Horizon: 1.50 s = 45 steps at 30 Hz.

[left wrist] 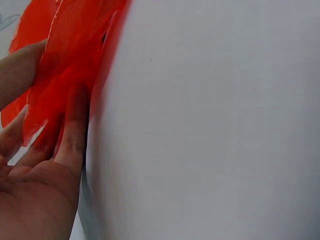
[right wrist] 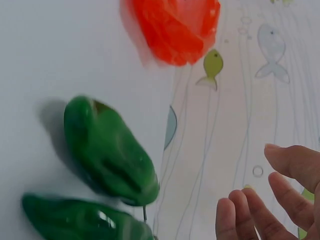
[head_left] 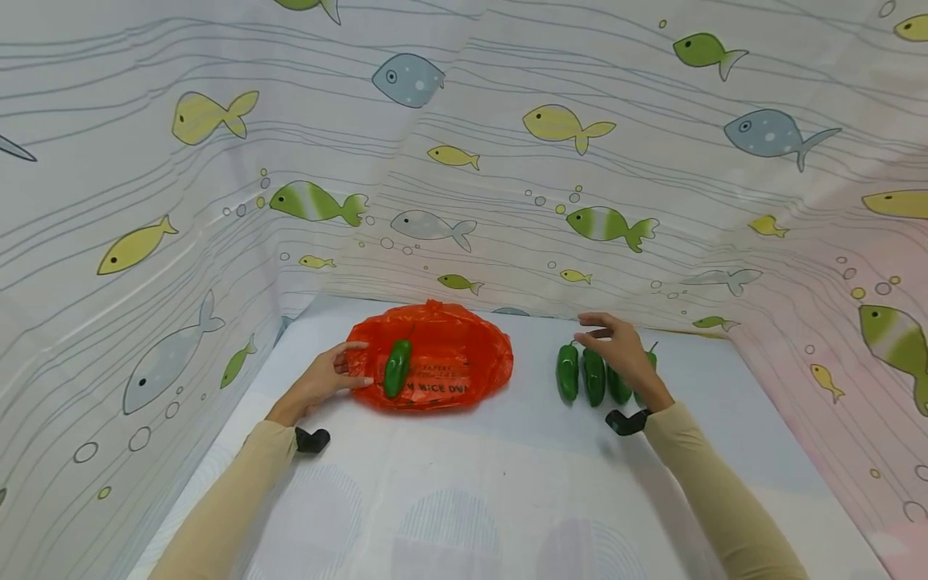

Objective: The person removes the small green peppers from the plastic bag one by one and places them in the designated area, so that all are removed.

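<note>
An orange-red plastic bag (head_left: 486, 383) lies spread on the table, its mouth facing up. Inside it rests one green pepper (head_left: 397, 369), stem pointing away. My left hand (head_left: 322, 383) is at the bag's left side, thumb and fingers parted and fairly straight; in the left wrist view some fingers (left wrist: 75, 120) show red through the film. Several green peppers (head_left: 568, 374) lie in a row at the right. Over them hovers my right hand (head_left: 619, 346), with a gap between thumb and fingers and nothing held. The right wrist view shows two peppers (right wrist: 107, 150) below that hand.
A pale table (head_left: 449, 483) with faint round prints carries everything. Curtain-like walls (head_left: 500, 169) with fish drawings enclose it at the back and both sides. Dark camera straps (head_left: 313, 440) sit on both wrists, below beige sleeves (head_left: 232, 499).
</note>
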{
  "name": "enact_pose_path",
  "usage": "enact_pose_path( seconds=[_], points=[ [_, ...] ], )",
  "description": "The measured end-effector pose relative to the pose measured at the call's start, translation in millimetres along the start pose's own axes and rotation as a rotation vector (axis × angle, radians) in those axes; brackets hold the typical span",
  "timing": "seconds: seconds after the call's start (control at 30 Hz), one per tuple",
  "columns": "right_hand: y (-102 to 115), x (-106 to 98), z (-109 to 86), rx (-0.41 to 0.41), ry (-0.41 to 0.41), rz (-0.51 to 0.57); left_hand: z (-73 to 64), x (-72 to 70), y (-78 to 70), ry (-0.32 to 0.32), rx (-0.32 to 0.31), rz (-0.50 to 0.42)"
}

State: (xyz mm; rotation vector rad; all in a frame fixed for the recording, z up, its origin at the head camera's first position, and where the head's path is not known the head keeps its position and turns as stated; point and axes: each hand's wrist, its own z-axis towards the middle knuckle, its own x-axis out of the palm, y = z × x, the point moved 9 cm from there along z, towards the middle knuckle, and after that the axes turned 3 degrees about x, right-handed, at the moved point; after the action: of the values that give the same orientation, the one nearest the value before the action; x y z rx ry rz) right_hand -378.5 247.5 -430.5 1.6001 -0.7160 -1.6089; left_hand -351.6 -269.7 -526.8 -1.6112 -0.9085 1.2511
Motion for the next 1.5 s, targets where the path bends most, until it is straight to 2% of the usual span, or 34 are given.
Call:
enact_pose_path(
  seconds=[0.47, 0.7, 0.97, 1.1, 1.5],
  points=[
    [44, 55, 8.3, -0.086, 0.080, 0.042, 2.1, -0.6, 3.4, -0.006, -0.003, 0.024],
    [62, 91, 13.3, -0.131, 0.130, 0.063, 2.2, -1.5, 2.4, -0.009, -0.012, 0.025],
    [80, 141, 13.4, -0.102, 0.228, 0.113, 2.9, -0.8, 4.0, -0.007, -0.021, 0.013],
    [90, 164, 15.1, -0.130, 0.263, 0.113, 2.2, 0.2, 2.5, -0.007, -0.019, 0.012],
    [110, 215, 19.4, -0.159, 0.315, 0.108, 3.8, -1.2, 3.5, -0.001, -0.024, -0.028]
  ],
)
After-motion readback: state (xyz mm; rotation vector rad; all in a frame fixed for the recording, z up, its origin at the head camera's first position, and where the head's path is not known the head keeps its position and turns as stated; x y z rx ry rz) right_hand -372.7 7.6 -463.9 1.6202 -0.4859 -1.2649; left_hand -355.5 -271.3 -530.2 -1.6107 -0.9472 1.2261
